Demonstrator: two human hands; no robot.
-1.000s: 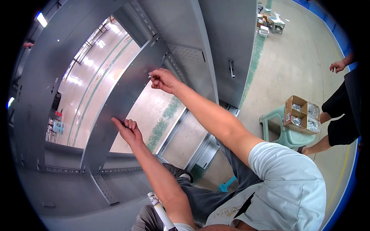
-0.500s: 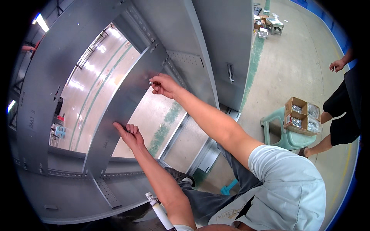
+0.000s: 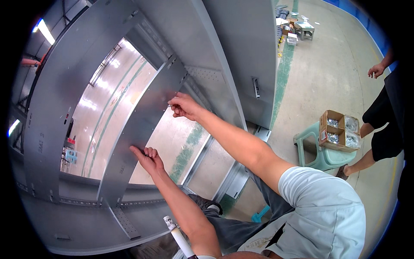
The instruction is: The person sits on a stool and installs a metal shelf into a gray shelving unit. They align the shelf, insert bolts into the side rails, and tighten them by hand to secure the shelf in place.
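Note:
A grey sheet-metal strip [image 3: 142, 114] with small holes slants across a large grey metal frame [image 3: 47, 138]. At the strip's right edge my right hand [image 3: 184, 106] pinches a small shiny metal fastener [image 3: 169, 105] between thumb and forefinger; its exact kind is too small to tell. Lower down, my left hand [image 3: 148, 160] has its thumb stretched against the strip. Its other fingers are curled round something dark, mostly hidden in the palm.
A carton [image 3: 338, 131] with several compartments of small metal hardware stands on a pale green stool [image 3: 321, 157] at right. Beside it is another person [image 3: 386, 116]. A tall grey panel [image 3: 254, 52] rises behind my right arm. A cigarette [image 3: 183, 244] juts in at the lower edge.
The view has shifted slightly, so the frame and both hands appear a little lower. Both hands keep nearly the same places on the strip and the same grips.

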